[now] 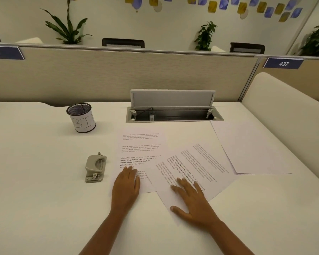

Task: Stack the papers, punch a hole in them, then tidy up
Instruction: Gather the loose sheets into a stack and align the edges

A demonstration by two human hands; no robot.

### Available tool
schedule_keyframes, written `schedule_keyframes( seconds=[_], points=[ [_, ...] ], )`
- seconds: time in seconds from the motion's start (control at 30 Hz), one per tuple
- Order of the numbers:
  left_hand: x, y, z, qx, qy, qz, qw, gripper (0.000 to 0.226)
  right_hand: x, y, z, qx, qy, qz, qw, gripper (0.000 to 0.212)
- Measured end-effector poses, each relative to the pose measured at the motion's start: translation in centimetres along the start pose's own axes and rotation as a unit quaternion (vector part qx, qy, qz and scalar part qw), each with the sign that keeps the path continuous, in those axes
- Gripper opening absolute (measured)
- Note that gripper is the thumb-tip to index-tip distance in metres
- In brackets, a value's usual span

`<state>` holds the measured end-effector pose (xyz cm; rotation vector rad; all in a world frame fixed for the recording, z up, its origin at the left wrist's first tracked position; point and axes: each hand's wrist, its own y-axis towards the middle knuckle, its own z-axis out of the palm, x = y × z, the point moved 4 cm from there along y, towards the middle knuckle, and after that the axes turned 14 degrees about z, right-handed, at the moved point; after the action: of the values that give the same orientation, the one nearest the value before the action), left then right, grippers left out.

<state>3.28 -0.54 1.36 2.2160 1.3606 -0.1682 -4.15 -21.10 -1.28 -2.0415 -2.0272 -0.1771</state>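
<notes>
**Gathering three loose sheets into one pile**

My left hand lies flat, fingers together, on the near edge of the upright printed sheet. My right hand lies flat with fingers spread on the tilted printed sheet, which overlaps the first sheet's near right corner. Neither hand grips anything; both palms only press down on paper.

To do this step well, I judge I should pin the upright sheet with the left palm and turn and slide the tilted one over it with the right, until edges and corners agree. Light pressure should do, so the paper glides on the desk rather than buckling. The blank sheet, further right and partly under the tilted one, needs fetching too. Squaring the pile matters, because the hole should land alike through all of them.

Count: three sheets, two printed and one blank-faced; one hole punch, just left of the papers; one mesh cup labelled as a bin, further back.
</notes>
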Motion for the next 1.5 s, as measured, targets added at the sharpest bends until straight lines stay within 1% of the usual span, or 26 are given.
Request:
schedule_keyframes(
  seconds=[0.07,0.13,0.2,0.27,0.33,0.4,0.43,0.47,0.5,0.53,0.6,0.63,0.67,0.73,0.9,1.03,1.2,1.3,1.43,1.5],
  points=[
    [-0.3,-0.1,-0.1,0.013,0.011,0.017,1.0,0.044,-0.9,-0.4,-0.7,0.012,0.026,-0.028,0.999,0.054],
    [-0.4,-0.1,-0.1,0.021,0.016,0.022,0.999,0.044,-1.8,-0.6,-1.4,0.015,0.05,-0.046,0.998,0.044],
    [-0.5,-0.2,0.0,0.015,0.015,0.024,0.999,0.043,-2.4,-0.5,-2.2,-0.003,0.063,-0.057,0.996,0.035],
    [-0.5,-0.2,0.0,0.009,0.012,0.021,1.0,0.042,-2.9,-0.4,-3.1,-0.037,0.076,-0.053,0.995,0.027],
    [-0.6,-0.3,-0.2,0.002,0.01,0.016,1.0,0.041,-3.1,-0.5,-3.9,-0.073,0.087,-0.02,0.993,0.022],
    [-0.5,-0.3,-0.4,-0.008,0.018,0.01,1.0,0.042,-3.7,-0.6,-4.2,-0.129,0.092,0.033,0.987,0.022],
    [-0.5,-0.3,-0.4,-0.009,0.03,0.003,1.0,0.045,-4.1,-0.8,-4.2,-0.151,0.098,0.074,0.981,0.024],
    [-0.4,-0.3,-0.3,-0.006,0.042,-0.011,0.999,0.048,-4.5,-1.0,-4.2,-0.152,0.106,0.125,0.975,0.03],
    [-0.3,-0.3,-0.3,-0.002,0.047,-0.039,0.998,0.055,-4.9,-1.1,-4.0,-0.129,0.11,0.175,0.97,0.039],
    [-0.2,-0.4,-0.4,0.001,0.041,-0.084,0.996,0.065,-5.5,-1.2,-3.7,-0.094,0.101,0.213,0.967,0.05],
    [-0.1,-0.6,-0.4,0.04,0.025,-0.186,0.981,0.089,-6.7,-1.2,-3.0,-0.03,0.068,0.252,0.965,0.071],
    [-0.1,-0.5,-0.3,0.063,0.038,-0.21,0.975,0.094,-7.2,-1.2,-2.9,-0.008,0.061,0.264,0.963,0.078],
    [-0.1,-0.3,-0.3,0.08,0.057,-0.217,0.971,0.093,-7.7,-1.2,-2.9,0.008,0.06,0.273,0.96,0.083],
    [-0.2,0.8,-0.4,0.1,0.077,-0.233,0.964,0.084,-8.5,-1.0,-3.1,0.028,0.066,0.282,0.957,0.088],
    [0.5,2.6,-1.4,0.141,0.065,-0.311,0.938,0.087,-10.1,-0.3,-4.8,0.052,0.066,0.271,0.959,0.092],
    [1.0,3.0,-1.5,0.161,0.066,-0.344,0.923,0.089,-10.8,0.0,-5.7,0.051,0.106,0.272,0.955,0.09],
    [0.8,3.3,-1.3,0.159,0.061,-0.357,0.918,0.086,-10.6,0.7,-6.2,0.087,0.08,0.268,0.956,0.087],
    [0.4,3.4,-1.1,0.145,0.028,-0.372,0.916,0.079,-10.3,1.2,-6.4,0.098,0.079,0.26,0.957,0.086],
    [-0.2,3.4,-0.5,0.13,0.005,-0.378,0.916,0.061,-10.1,1.6,-6.6,0.105,0.075,0.243,0.961,0.085],
    [-0.1,3.2,-0.3,0.102,-0.048,-0.375,0.92,0.051,-10.1,1.7,-6.6,0.105,0.077,0.24,0.962,0.085]
  ],
)
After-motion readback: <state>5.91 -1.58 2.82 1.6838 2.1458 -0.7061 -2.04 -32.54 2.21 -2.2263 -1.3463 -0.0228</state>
